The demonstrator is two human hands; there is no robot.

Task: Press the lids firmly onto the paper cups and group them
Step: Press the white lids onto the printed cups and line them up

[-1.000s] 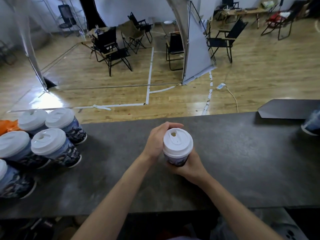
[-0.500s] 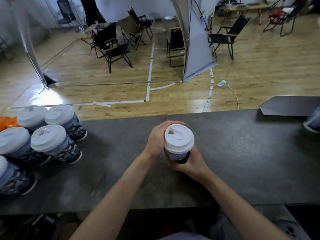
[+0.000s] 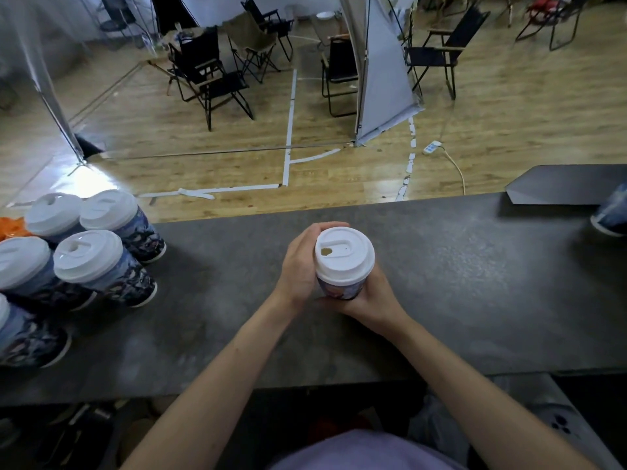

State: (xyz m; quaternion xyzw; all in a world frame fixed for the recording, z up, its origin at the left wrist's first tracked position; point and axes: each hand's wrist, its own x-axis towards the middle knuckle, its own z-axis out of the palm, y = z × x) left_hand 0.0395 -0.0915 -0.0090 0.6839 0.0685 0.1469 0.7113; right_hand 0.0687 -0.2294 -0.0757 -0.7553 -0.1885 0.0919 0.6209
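Between left hand (image 3: 300, 269) and right hand (image 3: 372, 300), printed paper cup (image 3: 340, 290), domed white lid (image 3: 344, 257).

Cup (image 3: 342, 289) has turned between my left hand (image 3: 300, 266) and right hand (image 3: 373, 296). Sip hole (image 3: 326, 251) on the lid (image 3: 346, 266) was at the far edge a second ago, was up-left half a second ago, and now sits on the left side (anticlockwise from above). My view has tipped down a little.

lit: even, soft; glare: floor (image 3: 84, 179) L; edges: fisheye bend, blurry
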